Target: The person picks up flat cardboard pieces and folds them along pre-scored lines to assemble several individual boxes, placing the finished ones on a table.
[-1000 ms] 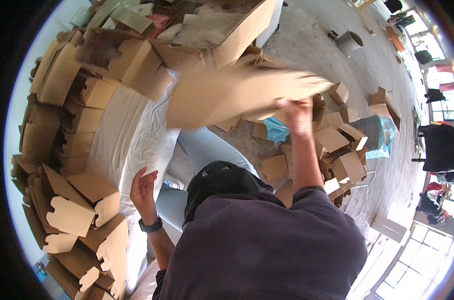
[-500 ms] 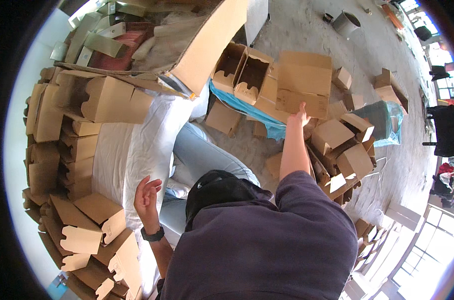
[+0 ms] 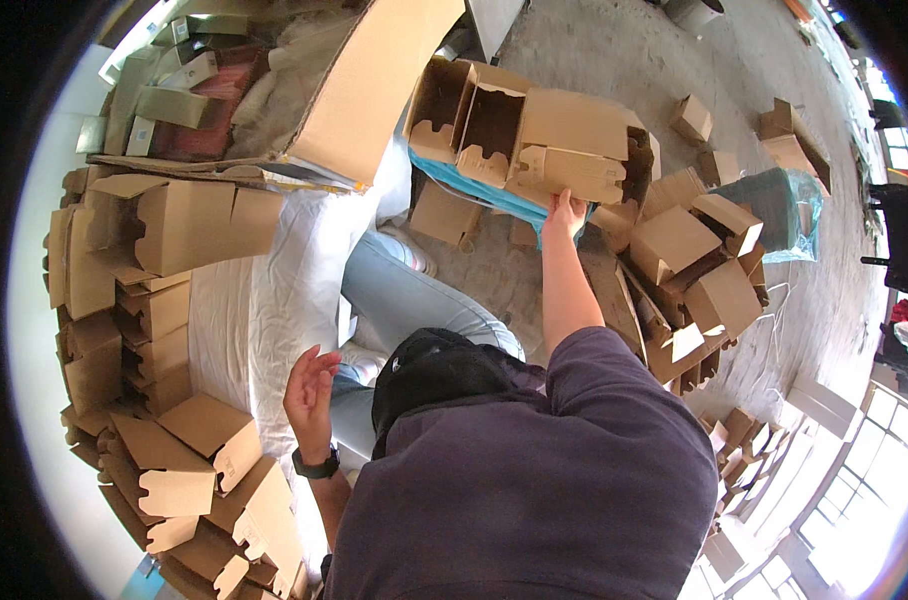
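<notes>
Right hand grips a cardboard box bearing faint printed marks; left hand is half-open, empty.

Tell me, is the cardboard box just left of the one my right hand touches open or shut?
Open: that cardboard box shows its dark inside, and its mouth is uncovered.

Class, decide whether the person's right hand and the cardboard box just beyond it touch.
Touching: the head view shows the right hand with fingers against the lower edge of the cardboard box.
</notes>
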Available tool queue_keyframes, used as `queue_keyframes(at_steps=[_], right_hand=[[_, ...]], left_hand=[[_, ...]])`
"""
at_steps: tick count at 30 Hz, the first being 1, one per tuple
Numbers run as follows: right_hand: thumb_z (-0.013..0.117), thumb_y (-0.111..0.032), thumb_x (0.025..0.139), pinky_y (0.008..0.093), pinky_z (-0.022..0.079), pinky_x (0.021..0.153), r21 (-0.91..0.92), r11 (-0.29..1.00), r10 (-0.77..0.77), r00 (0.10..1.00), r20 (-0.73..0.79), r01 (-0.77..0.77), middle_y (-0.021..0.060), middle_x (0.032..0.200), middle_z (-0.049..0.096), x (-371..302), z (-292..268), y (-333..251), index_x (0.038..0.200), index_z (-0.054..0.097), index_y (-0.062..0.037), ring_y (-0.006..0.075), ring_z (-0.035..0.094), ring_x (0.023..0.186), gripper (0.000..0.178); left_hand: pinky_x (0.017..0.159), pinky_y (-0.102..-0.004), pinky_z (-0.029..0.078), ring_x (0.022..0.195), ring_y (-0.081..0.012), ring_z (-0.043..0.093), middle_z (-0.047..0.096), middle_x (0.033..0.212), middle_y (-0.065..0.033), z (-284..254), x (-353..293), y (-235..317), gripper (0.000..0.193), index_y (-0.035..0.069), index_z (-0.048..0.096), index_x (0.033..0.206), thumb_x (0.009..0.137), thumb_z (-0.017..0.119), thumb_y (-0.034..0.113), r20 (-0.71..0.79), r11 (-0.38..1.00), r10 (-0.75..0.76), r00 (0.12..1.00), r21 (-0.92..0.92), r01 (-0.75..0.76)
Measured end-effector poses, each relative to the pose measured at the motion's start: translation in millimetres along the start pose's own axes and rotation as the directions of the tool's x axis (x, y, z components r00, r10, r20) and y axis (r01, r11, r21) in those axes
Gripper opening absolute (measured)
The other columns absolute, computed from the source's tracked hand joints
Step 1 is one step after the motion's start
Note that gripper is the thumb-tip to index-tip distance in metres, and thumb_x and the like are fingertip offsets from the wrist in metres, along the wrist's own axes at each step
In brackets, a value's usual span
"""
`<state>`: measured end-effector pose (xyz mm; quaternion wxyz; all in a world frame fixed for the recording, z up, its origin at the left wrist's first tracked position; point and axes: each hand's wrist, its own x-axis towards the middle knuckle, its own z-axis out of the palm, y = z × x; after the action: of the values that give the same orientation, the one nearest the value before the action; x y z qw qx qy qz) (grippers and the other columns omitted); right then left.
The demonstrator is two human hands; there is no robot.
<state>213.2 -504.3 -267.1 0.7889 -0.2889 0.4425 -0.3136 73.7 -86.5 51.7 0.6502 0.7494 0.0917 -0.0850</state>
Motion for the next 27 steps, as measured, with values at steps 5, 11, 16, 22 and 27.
queue_keyframes(at_steps=[5,11,16,22,27], right_hand=[[0.057,0.001,0.088,0.0365,0.056,0.078,0.014,0.999,0.035,0.993,-0.117,-0.034,0.0059,0.106,0.055,-10,8,19,0.112,0.047,-0.0084,0.0216,0.058,0.092,0.028],[0.056,-0.002,0.089,0.0356,0.057,0.076,-0.005,0.985,0.167,0.970,-0.179,-0.170,0.0078,0.103,0.057,-14,10,26,0.106,0.049,-0.0049,0.0219,0.061,0.088,0.018],[0.056,0.000,0.089,0.0353,0.059,0.074,-0.005,0.997,0.072,0.996,-0.052,-0.072,0.0093,0.099,0.055,-28,28,0,0.107,0.048,-0.0025,0.0211,0.061,0.083,0.020],[0.058,-0.004,0.089,0.0370,0.057,0.078,0.120,0.983,0.140,0.990,-0.022,-0.136,0.0077,0.101,0.059,-20,9,31,0.110,0.049,-0.0061,0.0237,0.062,0.088,0.022],[0.055,-0.005,0.091,0.0383,0.056,0.083,0.115,0.948,0.311,0.943,-0.121,-0.298,0.0098,0.103,0.060,-24,3,43,0.108,0.051,-0.0041,0.0244,0.062,0.093,0.017]], left_hand=[[0.090,-0.0331,0.047,0.101,-0.0194,0.059,0.062,0.108,-0.0141,2,3,-6,0.035,0.000,0.048,0.126,0.093,0.053,0.011,0.038,0.999,-0.011,0.999,0.031,0.010],[0.092,-0.0336,0.046,0.103,-0.0190,0.059,0.061,0.110,-0.0134,7,3,-2,0.035,0.000,0.048,0.126,0.093,0.053,0.011,0.078,0.999,-0.008,0.997,0.041,0.005],[0.093,-0.0324,0.045,0.104,-0.0185,0.058,0.061,0.111,-0.0131,7,0,-9,0.035,0.000,0.048,0.126,0.093,0.054,0.009,0.097,1.000,-0.023,0.995,0.009,0.022],[0.094,-0.0317,0.043,0.105,-0.0186,0.057,0.061,0.112,-0.0131,12,4,-10,0.037,0.000,0.048,0.127,0.092,0.055,0.008,0.148,0.999,-0.043,0.988,0.014,0.042],[0.095,-0.0333,0.043,0.106,-0.0197,0.057,0.060,0.113,-0.0137,20,4,-9,0.036,0.000,0.048,0.127,0.093,0.054,0.010,0.191,0.999,-0.048,0.980,0.015,0.046]])
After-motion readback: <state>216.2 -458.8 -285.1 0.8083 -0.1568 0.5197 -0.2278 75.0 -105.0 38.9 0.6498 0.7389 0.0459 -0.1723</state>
